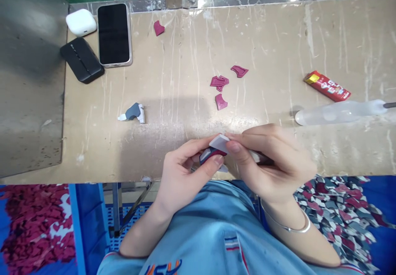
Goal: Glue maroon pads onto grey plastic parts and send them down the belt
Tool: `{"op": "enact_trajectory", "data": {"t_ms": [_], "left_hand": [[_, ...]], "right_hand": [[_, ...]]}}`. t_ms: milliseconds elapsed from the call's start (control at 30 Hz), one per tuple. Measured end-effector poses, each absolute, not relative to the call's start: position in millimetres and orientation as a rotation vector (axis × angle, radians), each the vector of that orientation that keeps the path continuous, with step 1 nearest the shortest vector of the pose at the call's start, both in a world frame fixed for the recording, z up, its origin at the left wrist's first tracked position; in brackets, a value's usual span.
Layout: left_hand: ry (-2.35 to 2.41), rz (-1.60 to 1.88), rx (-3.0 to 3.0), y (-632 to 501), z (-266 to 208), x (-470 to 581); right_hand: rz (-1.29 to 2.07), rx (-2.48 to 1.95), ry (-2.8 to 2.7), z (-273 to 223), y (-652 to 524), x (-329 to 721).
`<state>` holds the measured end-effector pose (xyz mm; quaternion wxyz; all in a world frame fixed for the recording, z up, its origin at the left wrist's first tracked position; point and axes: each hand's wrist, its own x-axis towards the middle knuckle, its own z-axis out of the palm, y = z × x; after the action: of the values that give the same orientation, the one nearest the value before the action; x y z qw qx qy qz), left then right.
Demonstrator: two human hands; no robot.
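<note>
My left hand (188,167) is closed, pinching a small plastic part (207,154) in grey-white, dark blue and maroon between thumb and fingers. Above that part, my right hand (272,159) pinches a flat white plastic piece (219,142) with thumb and forefinger; the two touch or overlap. Something pale and dark shows under the right fingers, mostly hidden. On the table beyond the hands lie several maroon plastic pieces (220,101). To the left rests a separate blue-grey and white plastic part (133,112).
A phone (114,35), white earbud case (81,22) and black box (82,60) sit back left by a metal wall (31,81). A red packet (328,86) and translucent tool handle (340,112) lie right. Bins of maroon pieces (37,225) and mixed parts (340,213) flank me below the table edge.
</note>
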<state>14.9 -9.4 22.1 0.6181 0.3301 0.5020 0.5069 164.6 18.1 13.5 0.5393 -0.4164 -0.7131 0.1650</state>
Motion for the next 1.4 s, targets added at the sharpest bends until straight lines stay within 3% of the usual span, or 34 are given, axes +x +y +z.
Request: {"op": "enact_trajectory", "data": {"t_ms": [900, 1100, 1233, 1400], "left_hand": [[1.239, 1.067, 0.760, -11, 19, 24], [1.195, 1.252, 0.674, -12, 14, 20], [1.203, 1.279, 0.704, -12, 15, 13], [1.266, 1.290, 0.729, -17, 18, 5]], "right_hand": [[0.440, -1.070, -1.682, 6, 16, 166], [0.476, -1.050, -1.671, 13, 14, 176], [0.528, -1.078, -1.550, 18, 53, 175], [0.674, -1.055, -1.858, 1, 137, 155]]}}
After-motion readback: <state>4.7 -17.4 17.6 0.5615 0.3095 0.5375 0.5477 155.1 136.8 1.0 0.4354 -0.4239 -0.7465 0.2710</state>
